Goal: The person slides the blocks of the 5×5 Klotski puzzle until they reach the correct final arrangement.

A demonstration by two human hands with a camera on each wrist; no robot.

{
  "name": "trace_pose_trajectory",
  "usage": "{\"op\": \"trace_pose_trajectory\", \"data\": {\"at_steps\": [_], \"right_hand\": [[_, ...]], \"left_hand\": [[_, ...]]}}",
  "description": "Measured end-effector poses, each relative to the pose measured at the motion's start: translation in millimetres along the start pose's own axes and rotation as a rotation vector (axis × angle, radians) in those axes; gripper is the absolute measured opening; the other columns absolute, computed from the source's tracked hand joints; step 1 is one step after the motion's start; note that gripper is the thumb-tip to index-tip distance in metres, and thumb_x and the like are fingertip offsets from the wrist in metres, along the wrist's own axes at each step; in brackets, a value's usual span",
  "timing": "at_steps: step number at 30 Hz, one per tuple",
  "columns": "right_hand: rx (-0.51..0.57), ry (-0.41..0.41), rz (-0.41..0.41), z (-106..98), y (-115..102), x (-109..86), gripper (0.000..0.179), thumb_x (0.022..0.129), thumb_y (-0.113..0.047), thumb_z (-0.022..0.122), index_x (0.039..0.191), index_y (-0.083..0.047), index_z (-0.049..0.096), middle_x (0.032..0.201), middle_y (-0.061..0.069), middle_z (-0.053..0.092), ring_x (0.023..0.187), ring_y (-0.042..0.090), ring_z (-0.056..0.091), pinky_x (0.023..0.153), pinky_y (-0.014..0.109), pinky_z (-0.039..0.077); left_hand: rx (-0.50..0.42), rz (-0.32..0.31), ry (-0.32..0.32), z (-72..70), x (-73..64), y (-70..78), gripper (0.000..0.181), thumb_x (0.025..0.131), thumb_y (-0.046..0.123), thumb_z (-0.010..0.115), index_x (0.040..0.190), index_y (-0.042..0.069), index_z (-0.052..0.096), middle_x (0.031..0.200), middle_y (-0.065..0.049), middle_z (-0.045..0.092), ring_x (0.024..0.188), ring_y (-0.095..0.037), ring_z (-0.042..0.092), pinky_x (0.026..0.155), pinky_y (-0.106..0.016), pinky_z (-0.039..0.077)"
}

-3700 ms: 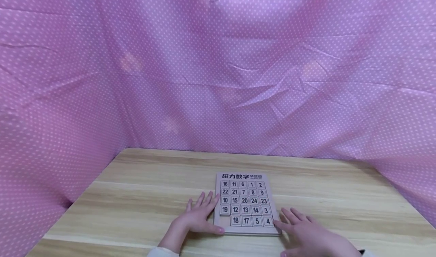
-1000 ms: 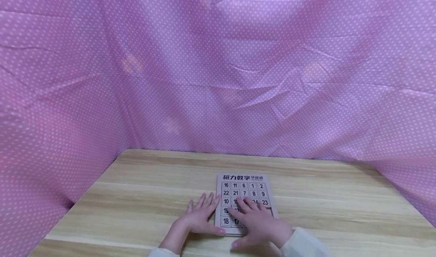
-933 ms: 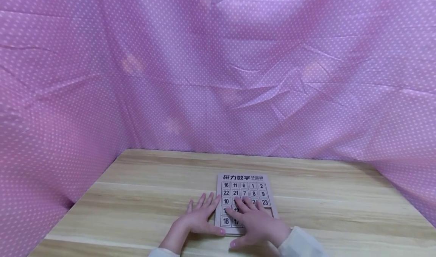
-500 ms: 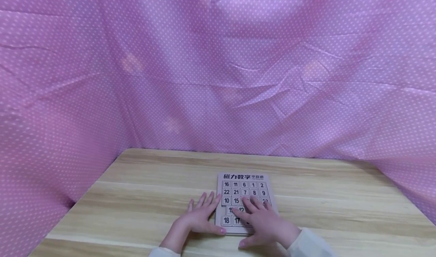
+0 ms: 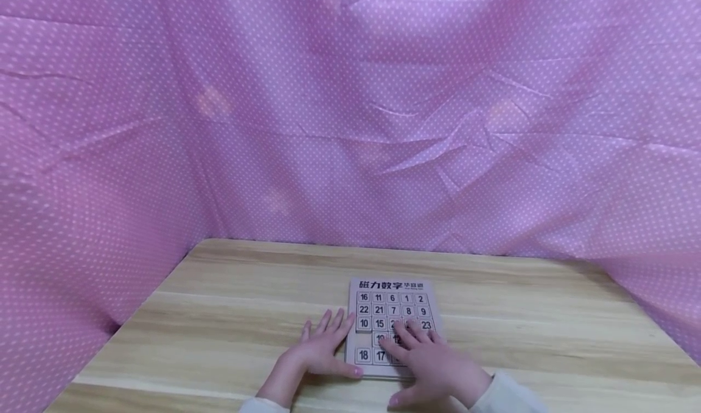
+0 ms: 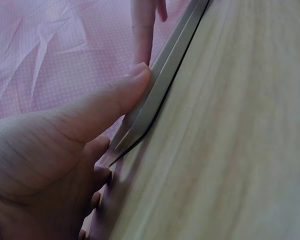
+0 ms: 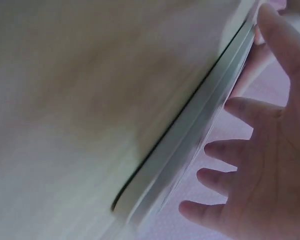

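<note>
A sliding number puzzle [image 5: 378, 370] lies on the table, its numbered square tiles set in a pale frame with dark lettering on top. My left hand [image 5: 316, 353] steadies its near left corner, with straight, spread fingers along the left side and the thumb on the near edge. My right hand [image 5: 435, 364] is spread over the lower right tiles, its index fingertip on tile 19 [image 5: 376, 340]. Left of tile 19 is a gap, above tile 18 [image 5: 364, 356]. Several tiles under my right hand are hidden. In the right wrist view, the fingers reach over the board's edge.
The wooden table [image 5: 246, 279] extends around the puzzle on all sides. A pink cloth with white dots [image 5: 350, 127] hangs behind and beside the table.
My right hand came from the right onto the board. The bottom row's tiles shifted left, then tiles 19 and 12 slid right, leaving a gap at the row's left end. The left hand stayed.
</note>
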State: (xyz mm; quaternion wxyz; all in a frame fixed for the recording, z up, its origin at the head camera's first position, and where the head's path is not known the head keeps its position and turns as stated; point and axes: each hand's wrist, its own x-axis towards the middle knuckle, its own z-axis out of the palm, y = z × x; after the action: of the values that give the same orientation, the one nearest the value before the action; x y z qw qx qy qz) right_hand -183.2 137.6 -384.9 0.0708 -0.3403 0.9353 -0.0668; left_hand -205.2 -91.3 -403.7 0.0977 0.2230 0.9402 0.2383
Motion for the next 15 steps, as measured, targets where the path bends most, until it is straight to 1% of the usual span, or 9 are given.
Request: {"op": "trace_pose_trajectory", "data": {"at_steps": [4,8,12,15], "right_hand": [[-0.036,-0.024,-0.048,4,-12,-0.8,0.084,0.063,-0.073,0.043,0.135,-0.030,0.029,0.139,0.014,0.020,0.124,0.038,0.014,0.090,0.062,0.018],[-0.075,-0.028,-0.077,3,-21,0.3,0.080,0.064,-0.071,0.043,0.133,-0.032,0.033,0.139,0.014,0.021,0.123,0.038,0.016,0.089,0.062,0.019],[-0.102,-0.020,-0.060,0,-26,4.1,0.078,0.064,-0.068,0.047,0.132,-0.030,0.036,0.138,0.014,0.023,0.123,0.038,0.017,0.089,0.062,0.019],[-0.088,-0.012,-0.032,-1,-25,8.2,0.079,0.064,-0.067,0.051,0.132,-0.029,0.037,0.138,0.015,0.023,0.123,0.038,0.017,0.089,0.062,0.018]], "left_hand": [[0.006,0.002,0.000,1.6,-0.4,-1.2,0.101,0.063,0.061,0.060,0.138,0.010,0.016,0.141,-0.018,0.010,0.126,-0.036,0.002,0.093,-0.059,-0.005],[0.008,-0.001,0.000,2.3,0.0,-2.4,0.101,0.063,0.061,0.060,0.138,0.010,0.016,0.141,-0.017,0.010,0.126,-0.036,0.002,0.093,-0.059,-0.005],[0.008,-0.002,-0.002,1.9,0.4,-3.0,0.101,0.063,0.061,0.060,0.139,0.011,0.016,0.141,-0.017,0.010,0.126,-0.036,0.002,0.093,-0.058,-0.005],[0.007,-0.004,-0.005,1.7,0.8,-3.2,0.100,0.063,0.061,0.060,0.139,0.011,0.016,0.141,-0.016,0.009,0.126,-0.035,0.001,0.093,-0.058,-0.006]]}}
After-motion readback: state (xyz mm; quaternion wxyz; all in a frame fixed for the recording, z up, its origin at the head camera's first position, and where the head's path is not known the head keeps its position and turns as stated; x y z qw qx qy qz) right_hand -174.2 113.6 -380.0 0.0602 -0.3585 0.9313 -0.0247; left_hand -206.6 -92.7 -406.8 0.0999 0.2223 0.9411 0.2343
